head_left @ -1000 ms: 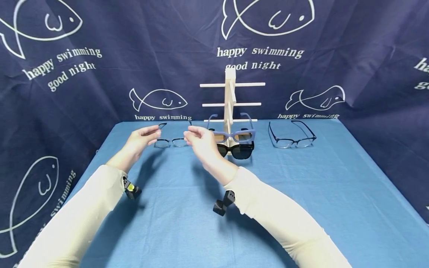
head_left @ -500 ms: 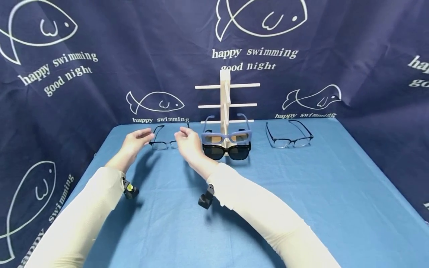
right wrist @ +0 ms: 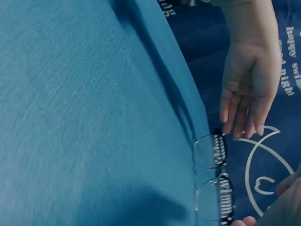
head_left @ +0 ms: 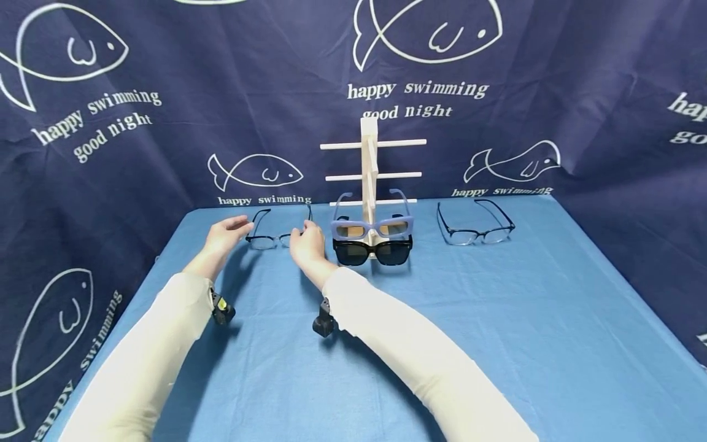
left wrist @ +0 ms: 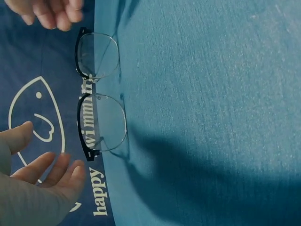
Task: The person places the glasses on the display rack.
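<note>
A pair of black half-rim eyeglasses (head_left: pixel 262 244) rests on the blue cloth at the back left, temples unfolded toward the backdrop. My left hand (head_left: pixel 223 238) is beside its left hinge; the left wrist view shows this hand (left wrist: pixel 44 188) with thumb and fingers apart, a small gap from the frame. On the opposite side is my right hand (head_left: pixel 308 247), covering much of the right lens in the head view. Its fingertips (left wrist: pixel 61 19) hang just off the right hinge in the left wrist view. Neither hand holds anything.
Right of the hands stands a wooden display rack (head_left: pixel 369 166) with several crossbars. Purple-blue sunglasses (head_left: pixel 394 229) sit low on it, above black sunglasses (head_left: pixel 394 252). Another pair of dark-framed eyeglasses (head_left: pixel 480 236) lies open at the right. A navy printed backdrop (head_left: pixel 276 110) borders the table.
My right hand has moved left and down to the eyeglasses' right side, uncovering the black sunglasses. My left hand has barely moved beside the left hinge. The head view has shifted slightly.
</note>
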Demonstrator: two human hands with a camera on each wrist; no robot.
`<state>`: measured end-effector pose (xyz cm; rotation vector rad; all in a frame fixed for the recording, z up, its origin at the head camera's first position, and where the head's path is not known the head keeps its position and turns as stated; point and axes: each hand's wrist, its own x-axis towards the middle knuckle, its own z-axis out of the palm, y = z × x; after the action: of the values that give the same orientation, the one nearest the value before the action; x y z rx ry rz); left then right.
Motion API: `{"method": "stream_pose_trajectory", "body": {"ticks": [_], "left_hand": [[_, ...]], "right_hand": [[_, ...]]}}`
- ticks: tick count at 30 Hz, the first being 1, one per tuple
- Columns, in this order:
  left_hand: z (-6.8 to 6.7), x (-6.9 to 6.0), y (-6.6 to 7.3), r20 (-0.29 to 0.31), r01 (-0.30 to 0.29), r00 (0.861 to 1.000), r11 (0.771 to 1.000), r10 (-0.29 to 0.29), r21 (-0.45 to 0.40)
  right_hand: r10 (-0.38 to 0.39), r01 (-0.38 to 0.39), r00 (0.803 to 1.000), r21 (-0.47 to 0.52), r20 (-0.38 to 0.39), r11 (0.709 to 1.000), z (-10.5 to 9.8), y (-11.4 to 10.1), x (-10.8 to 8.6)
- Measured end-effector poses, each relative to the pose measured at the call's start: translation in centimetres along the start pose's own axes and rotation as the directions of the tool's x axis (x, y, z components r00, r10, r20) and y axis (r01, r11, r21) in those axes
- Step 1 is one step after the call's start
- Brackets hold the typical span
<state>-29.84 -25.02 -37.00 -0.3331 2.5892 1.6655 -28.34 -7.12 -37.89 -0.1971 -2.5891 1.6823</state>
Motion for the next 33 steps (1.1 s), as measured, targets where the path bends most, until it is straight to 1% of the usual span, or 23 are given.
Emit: {"method": "stream_pose_trajectory", "body": {"ticks": [3, 6, 9, 14, 18, 21, 25, 29, 31, 33], "left_hand": [[0.3, 0.1, -0.7, 0.014, 0.023, 1.0, 0.999, -0.024, 0.035], [0.7, 0.3, -1.5, 0.026, 0.038, 0.999, 0.997, -0.04, 0.065], [1.0, 0.6, -1.6, 0.033, 0.056, 0.998, 0.995, -0.058, 0.078], [1.2, 1.4, -1.4, 0.035, 0.074, 0.997, 0.997, -0.075, 0.029], [1.3, 2.1, -1.6, 0.025, 0.091, 0.996, 0.996, -0.091, -0.002], [1.5, 2.4, -1.7, 0.016, 0.11, 0.994, 0.994, -0.109, -0.021], [1.6, 2.8, -1.7, -0.004, 0.131, 0.991, 0.989, -0.132, -0.068], [1.6, 3.0, -1.7, -0.031, 0.174, 0.984, 0.979, -0.178, -0.107], [1.5, 3.0, -1.5, -0.04, 0.192, 0.98, 0.976, -0.197, -0.099], [1.5, 3.1, -1.4, -0.045, 0.198, 0.978, 0.977, -0.202, -0.079]], "right_hand": [[0.047, -0.047, 0.999, -0.018, -0.016, 0.999, 0.8, 0.8, 0.2], [0.094, -0.096, 0.994, -0.035, -0.05, 0.995, 1.4, 1.6, 0.4], [0.14, -0.143, 0.987, -0.023, -0.083, 0.99, 1.4, 1.8, 1.0], [0.211, -0.212, 0.973, 0.001, -0.091, 0.977, 1.4, 1.3, 1.9], [0.245, -0.25, 0.964, -0.037, -0.101, 0.968, 1.7, 0.9, 2.3], [0.266, -0.271, 0.959, -0.048, -0.1, 0.961, 1.9, 0.8, 2.4], [0.291, -0.294, 0.949, -0.006, -0.122, 0.956, 2.3, 0.6, 2.6], [0.297, -0.294, 0.945, 0.041, -0.14, 0.955, 2.8, 0.4, 2.6], [0.301, -0.298, 0.943, 0.048, -0.138, 0.953, 2.9, 0.3, 2.6], [0.315, -0.31, 0.939, 0.059, -0.135, 0.949, 2.8, 0.2, 2.8]]}}
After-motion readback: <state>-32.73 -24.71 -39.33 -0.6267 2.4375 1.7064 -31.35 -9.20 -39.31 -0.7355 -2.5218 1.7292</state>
